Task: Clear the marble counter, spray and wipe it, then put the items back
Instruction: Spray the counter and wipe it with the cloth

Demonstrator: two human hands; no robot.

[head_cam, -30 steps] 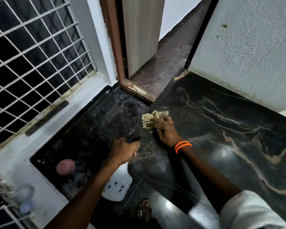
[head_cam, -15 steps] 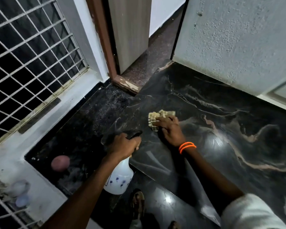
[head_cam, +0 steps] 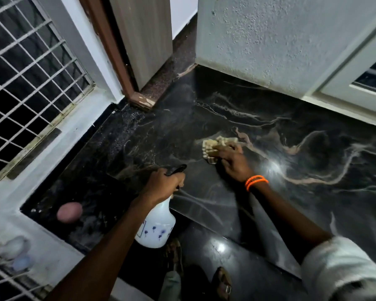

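Observation:
The black marble counter with pale veins fills the middle and right of the view. My right hand, with orange bands on its wrist, presses a yellowish cloth onto the marble, fingers curled over it. My left hand grips the black trigger head of a white spray bottle with small blue flowers, held just off the counter's front left edge.
A pinkish round object lies on the lower dark ledge at left. A grilled window stands behind it, a brown door frame at the back, a textured wall at right. Sandalled feet stand on the glossy floor below.
My right hand has slid the cloth rightward across the marble, away from the left edge. The left hand keeps holding the spray bottle in about the same pose.

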